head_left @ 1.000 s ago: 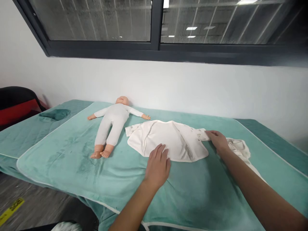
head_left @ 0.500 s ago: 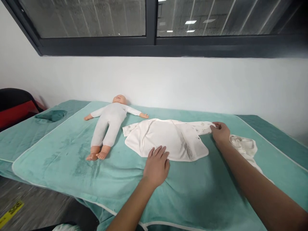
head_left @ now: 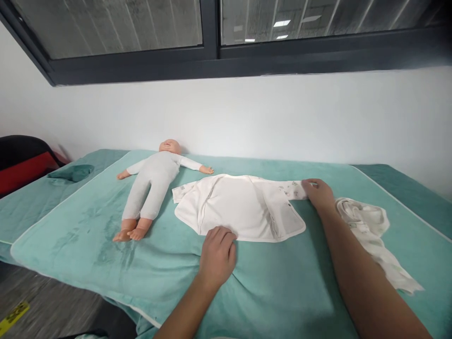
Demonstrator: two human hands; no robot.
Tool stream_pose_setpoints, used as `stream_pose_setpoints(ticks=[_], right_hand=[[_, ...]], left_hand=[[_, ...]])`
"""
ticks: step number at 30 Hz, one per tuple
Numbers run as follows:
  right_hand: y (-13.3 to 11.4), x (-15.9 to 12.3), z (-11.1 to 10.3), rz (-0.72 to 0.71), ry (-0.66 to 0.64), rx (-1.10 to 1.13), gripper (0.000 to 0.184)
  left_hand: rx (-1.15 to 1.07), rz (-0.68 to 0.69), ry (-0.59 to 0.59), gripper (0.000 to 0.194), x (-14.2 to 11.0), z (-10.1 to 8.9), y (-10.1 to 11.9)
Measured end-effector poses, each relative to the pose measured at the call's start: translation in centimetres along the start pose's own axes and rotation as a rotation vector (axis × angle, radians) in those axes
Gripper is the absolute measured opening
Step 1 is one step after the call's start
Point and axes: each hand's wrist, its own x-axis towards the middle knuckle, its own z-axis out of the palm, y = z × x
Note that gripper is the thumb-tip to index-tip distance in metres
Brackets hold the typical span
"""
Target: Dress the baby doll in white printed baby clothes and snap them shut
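Shirt spread flat — other garment lies rumpled. Right hand: grip pinching straightened sleeve. Left hand: at hem, cannot tell whether grasping.

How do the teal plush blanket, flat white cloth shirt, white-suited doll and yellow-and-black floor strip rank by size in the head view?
1. Blanket
2. Shirt
3. Doll
4. Strip, cut off at the left edge

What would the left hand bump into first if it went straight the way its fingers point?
The white shirt. The left hand is right at its lower edge, so it would probably slide onto that cloth first.
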Motion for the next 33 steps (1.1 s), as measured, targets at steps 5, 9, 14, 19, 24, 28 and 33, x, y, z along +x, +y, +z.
stream_pose_setpoints(ticks=[5, 9, 14, 19, 24, 28, 33], right_hand=[[-0.8, 0.1, 0.2, -0.022, -0.04, -0.004, 0.054], [-0.8, -0.3, 0.5, -0.023, -0.031, -0.039, 0.063], [-0.5, -0.6, 0.6, 0.003, 0.001, -0.07, 0.051], [-0.3, -0.7, 0.2, -0.038, 0.11, -0.061, 0.051], [-1.7, -1.2, 0.1, -0.215, 0.179, -0.079, 0.045], [-3.9, -2.4, 1.8, -0.498, -0.098, -0.209, 0.049], [-4.6, -3.8, 3.8, -0.629, -0.386, -0.35, 0.054]], left_hand=[[0.037, -0.026, -0.046, 0.02, 0.0, -0.1, 0.1], [0.046, -0.036, -0.067, 0.02, 0.0, -0.1, 0.2], [0.049, -0.05, -0.062, 0.02, -0.2, -0.1, 0.2], [0.047, -0.049, -0.054, 0.02, -0.2, 0.0, 0.2], [0.043, -0.056, -0.053, 0.019, -0.1, 0.0, 0.2], [0.04, -0.046, -0.045, 0.019, -0.3, 0.0, 0.2], [0.057, -0.049, -0.035, 0.019, -0.3, 0.2, 0.2]])
